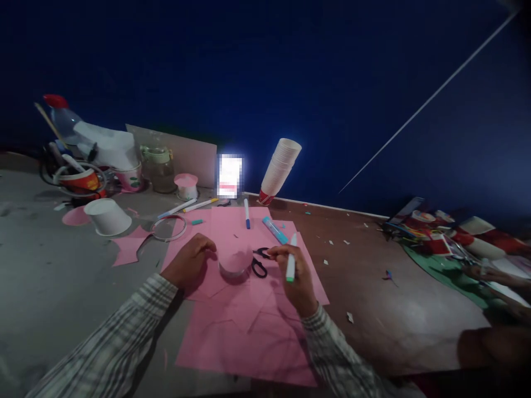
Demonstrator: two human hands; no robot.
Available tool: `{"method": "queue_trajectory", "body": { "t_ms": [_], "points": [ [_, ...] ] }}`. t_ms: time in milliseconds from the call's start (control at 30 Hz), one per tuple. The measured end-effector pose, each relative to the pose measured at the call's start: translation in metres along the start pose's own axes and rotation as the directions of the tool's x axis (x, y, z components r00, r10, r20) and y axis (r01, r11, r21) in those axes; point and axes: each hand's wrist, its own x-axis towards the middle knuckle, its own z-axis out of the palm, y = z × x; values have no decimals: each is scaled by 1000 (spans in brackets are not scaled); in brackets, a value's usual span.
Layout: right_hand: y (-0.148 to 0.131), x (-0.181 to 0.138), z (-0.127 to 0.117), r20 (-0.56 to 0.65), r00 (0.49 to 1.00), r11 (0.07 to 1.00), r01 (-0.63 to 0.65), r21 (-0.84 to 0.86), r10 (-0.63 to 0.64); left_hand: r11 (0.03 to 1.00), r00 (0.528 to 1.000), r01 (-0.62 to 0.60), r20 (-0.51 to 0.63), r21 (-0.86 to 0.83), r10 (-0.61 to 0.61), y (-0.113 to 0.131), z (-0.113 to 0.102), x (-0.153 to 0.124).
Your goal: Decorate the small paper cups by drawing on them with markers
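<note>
My right hand (299, 279) is closed around a white marker (291, 262) with a green end, its fingertips close to the black handles of a pair of scissors (259, 268). Curled fingers bring my left hand (191, 258) to the left side of a round pink-topped piece (235, 258) with a pale rim; whether they touch it I cannot tell. Underneath lie overlapping pink paper sheets (249, 354). A blue glue-stick-like tube (274, 229) and a blue-capped marker (247, 214) rest on the paper beyond my hands.
A tilted stack of paper cups (281, 168) stands near the wall beside a bright blurred screen (230, 176). To the left are a white cup (108, 216), a glass jar (158, 168) and a pen-filled cup (81, 179). Another person's hand (493, 273) is at far right.
</note>
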Motion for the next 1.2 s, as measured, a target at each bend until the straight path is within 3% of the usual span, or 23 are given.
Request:
{"method": "queue_trajectory", "body": {
  "t_ms": [167,267,367,500,600,700,767,1067,1200],
  "points": [
    [20,-13,20,183,983,970,55,-237,-11,941,972,-19,225,338,-61,6,4,-6],
    [25,-16,28,262,963,935,147,-322,-61,927,953,-64,300,369,-54,16,8,-8],
    [26,-16,33,278,957,913,184,-363,-83,938,958,-82,287,338,-20,21,15,-9],
    [24,-12,36,215,977,943,86,-320,-16,986,982,-42,187,163,11,23,22,-11],
    [16,-7,35,156,986,990,-42,-132,62,988,992,55,116,-145,-39,27,25,-13],
    [5,-2,35,104,987,993,-121,7,120,863,981,164,173,-479,-90,31,27,-13],
    [-3,0,36,84,988,991,-130,35,126,774,974,194,212,-603,-79,32,28,-13],
    [0,-1,48,46,990,985,-136,108,132,639,942,324,297,-698,-154,47,24,-15],
    [2,-4,49,16,992,986,-126,112,125,634,934,344,319,-692,-158,48,25,-15]
  ]
}}
